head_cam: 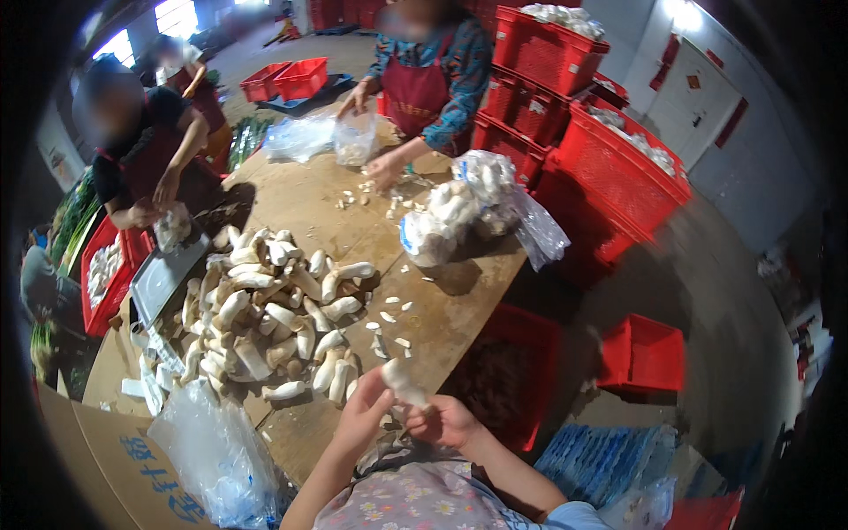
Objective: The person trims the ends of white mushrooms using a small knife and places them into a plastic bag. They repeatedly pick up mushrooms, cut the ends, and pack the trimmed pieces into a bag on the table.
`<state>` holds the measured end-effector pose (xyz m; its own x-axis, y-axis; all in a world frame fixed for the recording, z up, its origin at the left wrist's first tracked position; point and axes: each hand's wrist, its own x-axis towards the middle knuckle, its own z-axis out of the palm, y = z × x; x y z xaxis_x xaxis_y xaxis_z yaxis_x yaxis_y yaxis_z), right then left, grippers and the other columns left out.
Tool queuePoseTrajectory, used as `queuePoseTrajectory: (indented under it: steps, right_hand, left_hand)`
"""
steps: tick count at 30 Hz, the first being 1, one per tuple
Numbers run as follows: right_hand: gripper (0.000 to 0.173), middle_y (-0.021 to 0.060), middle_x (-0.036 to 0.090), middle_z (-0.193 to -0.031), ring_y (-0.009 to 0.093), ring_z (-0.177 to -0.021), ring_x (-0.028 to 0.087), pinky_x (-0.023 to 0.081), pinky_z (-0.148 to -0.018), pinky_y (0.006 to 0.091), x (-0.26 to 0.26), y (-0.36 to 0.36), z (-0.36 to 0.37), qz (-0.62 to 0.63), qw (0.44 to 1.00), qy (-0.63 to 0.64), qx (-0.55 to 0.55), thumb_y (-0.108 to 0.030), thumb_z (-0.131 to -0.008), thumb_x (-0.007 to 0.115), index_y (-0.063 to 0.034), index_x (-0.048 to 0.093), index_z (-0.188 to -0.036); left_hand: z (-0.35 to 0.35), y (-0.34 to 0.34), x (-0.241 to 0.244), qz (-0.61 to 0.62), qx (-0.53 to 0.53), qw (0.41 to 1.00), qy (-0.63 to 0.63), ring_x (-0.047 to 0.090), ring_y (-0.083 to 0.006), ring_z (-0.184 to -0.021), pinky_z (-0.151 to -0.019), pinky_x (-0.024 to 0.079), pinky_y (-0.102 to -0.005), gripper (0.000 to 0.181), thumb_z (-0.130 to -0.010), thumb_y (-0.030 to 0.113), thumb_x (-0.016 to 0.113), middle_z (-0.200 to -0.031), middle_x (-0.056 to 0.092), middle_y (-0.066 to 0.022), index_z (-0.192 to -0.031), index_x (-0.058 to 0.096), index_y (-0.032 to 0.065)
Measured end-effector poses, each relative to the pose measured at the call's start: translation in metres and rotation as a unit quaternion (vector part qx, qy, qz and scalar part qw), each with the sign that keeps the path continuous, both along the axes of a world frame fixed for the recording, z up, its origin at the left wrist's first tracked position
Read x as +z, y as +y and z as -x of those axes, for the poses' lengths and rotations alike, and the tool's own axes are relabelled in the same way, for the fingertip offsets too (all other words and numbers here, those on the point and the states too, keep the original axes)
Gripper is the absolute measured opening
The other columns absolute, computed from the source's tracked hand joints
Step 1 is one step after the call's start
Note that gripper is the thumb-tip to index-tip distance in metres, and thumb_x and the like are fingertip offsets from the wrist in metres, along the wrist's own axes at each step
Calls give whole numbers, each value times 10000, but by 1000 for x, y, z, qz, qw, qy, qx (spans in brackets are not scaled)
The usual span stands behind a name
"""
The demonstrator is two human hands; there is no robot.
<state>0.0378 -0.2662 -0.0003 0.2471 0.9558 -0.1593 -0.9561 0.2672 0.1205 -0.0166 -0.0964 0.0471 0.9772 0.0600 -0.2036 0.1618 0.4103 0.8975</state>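
Between both hands, just above the table's near edge, is a pale king oyster mushroom [405, 385]. My left hand [364, 409] grips it from one side. The fingers of my right hand [445, 421] close around its lower end; whether they also hold a small blade is too small to tell. A large heap of king oyster mushrooms [283, 315] covers the wooden table [440, 317] to the left. Beyond my hands lie several pale mushroom trimmings [388, 317]. Below the table's right edge stands a red crate [540, 371] with dark, indistinct contents.
Clear plastic bags [212, 444] lie at the near left, by a cardboard box [109, 457]. A scale [165, 278] stands near one co-worker [149, 146]. Another person [424, 73] works across the table near filled mushroom bags [444, 215]. Red crates [616, 159] are stacked at right.
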Motion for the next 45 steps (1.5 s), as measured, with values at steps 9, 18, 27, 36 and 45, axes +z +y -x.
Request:
queuePoseTrajectory:
  steps: [9,18,27,36,45]
  right_hand:
    - [373,63,641,-876,135,-728,592,475,-658,248,0,19,25,328,900,-276,79,-358,-983,407,-35,566,-1080]
    - [195,86,664,-831,184,-712,633,498,-644,299,-87,34,-26,562,543,-623,-36,-185,-838,617,-22,610,-943]
    - [274,170,633,-875,344,-835,624,498,-715,449,-102,97,-57,638,194,-744,33,-265,-707,747,-38,643,-818]
    - [203,189,641,-855,371,-791,633,504,-700,443,-92,72,-53,635,190,-745,69,-171,-723,688,-10,592,-802]
    - [238,249,620,-876,440,-830,589,466,-732,506,-75,51,-45,603,280,-743,75,-169,-785,538,4,550,-948]
  left_hand:
    - [19,5,-15,202,223,953,39,560,-196,-741,-675,487,-345,155,-914,216,522,-860,517,-50,-939,483,68]
    - [48,46,-25,125,325,930,119,433,-112,-462,-409,394,-259,201,-895,297,536,-666,438,-13,-861,441,123]
    - [62,41,-10,-9,224,973,55,575,-153,-863,-739,481,-282,369,-850,35,556,-995,548,-73,-1190,413,20]
    - [61,41,16,112,160,981,6,594,-198,-981,-869,482,-324,426,-921,178,556,-1093,570,-115,-1273,415,-17]
    - [60,51,-22,368,198,898,141,583,-159,-706,-624,511,-281,440,-967,411,429,-916,589,-91,-1183,472,30]
